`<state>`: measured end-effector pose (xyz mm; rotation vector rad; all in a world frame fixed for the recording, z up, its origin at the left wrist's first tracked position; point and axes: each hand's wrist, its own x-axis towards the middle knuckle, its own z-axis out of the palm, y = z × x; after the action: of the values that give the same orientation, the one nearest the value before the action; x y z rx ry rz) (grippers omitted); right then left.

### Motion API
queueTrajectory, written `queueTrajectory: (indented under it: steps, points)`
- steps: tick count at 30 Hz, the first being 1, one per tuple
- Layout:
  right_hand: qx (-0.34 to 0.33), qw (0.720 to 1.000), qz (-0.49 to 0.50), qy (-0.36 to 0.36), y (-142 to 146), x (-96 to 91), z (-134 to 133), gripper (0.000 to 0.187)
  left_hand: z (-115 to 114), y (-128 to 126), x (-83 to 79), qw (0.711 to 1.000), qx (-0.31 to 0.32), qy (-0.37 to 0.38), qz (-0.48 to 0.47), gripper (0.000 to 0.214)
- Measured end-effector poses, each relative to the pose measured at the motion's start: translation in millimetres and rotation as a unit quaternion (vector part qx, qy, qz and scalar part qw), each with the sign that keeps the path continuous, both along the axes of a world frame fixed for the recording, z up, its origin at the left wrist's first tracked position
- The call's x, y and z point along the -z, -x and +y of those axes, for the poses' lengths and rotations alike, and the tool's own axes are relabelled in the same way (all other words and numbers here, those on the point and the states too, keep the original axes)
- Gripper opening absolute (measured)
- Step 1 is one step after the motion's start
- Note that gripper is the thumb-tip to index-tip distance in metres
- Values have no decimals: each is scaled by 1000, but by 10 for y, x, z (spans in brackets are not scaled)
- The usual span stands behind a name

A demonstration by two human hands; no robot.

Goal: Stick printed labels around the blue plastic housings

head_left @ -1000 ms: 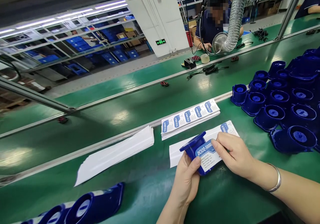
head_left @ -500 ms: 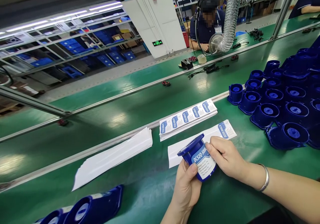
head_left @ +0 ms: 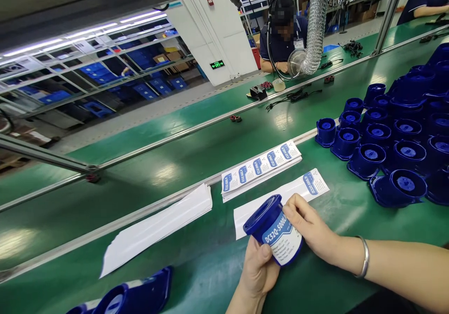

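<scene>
A blue plastic housing [head_left: 265,218] with a white and blue label [head_left: 281,240] on its side is held low over the green bench. My left hand [head_left: 257,267] grips it from below, thumb on the label's lower edge. My right hand [head_left: 310,232], a metal bangle on its wrist, is closed on the housing's right side, fingers pressing the label. Under the housing lies a white backing strip [head_left: 294,192] with one label left at its far end. Behind it sits a stack of label sheets [head_left: 261,168].
Many blue housings [head_left: 386,141] crowd the bench at right. More labelled ones [head_left: 133,293] lie at the lower left. A pile of bare white strips [head_left: 157,227] lies left of centre. Across the conveyor belt [head_left: 175,155] a person works beside a silver duct hose [head_left: 312,28].
The housing has turned in my hands so its round end tips up more toward me. My right fingers have slid along the label. The view has shifted slightly.
</scene>
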<state>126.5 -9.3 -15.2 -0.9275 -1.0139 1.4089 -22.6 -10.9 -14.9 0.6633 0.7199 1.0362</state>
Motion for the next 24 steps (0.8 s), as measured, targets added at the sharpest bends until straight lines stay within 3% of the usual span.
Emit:
queueTrajectory:
  steps: [3,7,10,15,20,24]
  points:
    - [-18,998,51,31,70,20,-27,44,24,62,104,1000,2,3,-30,69]
    - [1,997,46,60,80,72,29,45,90,108,158,994,44,11,-95,52]
    - [34,998,29,47,-9,92,111,44,129,70,68,987,74,38,-140,48]
    - [95,994,-43,-31,-199,37,210,42,150,-50,-107,971,146,84,-171,60]
    - [-26,995,8,-95,-289,-82,217,44,126,-80,-45,945,225,129,-197,70]
    - [-152,983,56,-83,-317,-149,181,53,99,-88,44,924,283,142,-214,74]
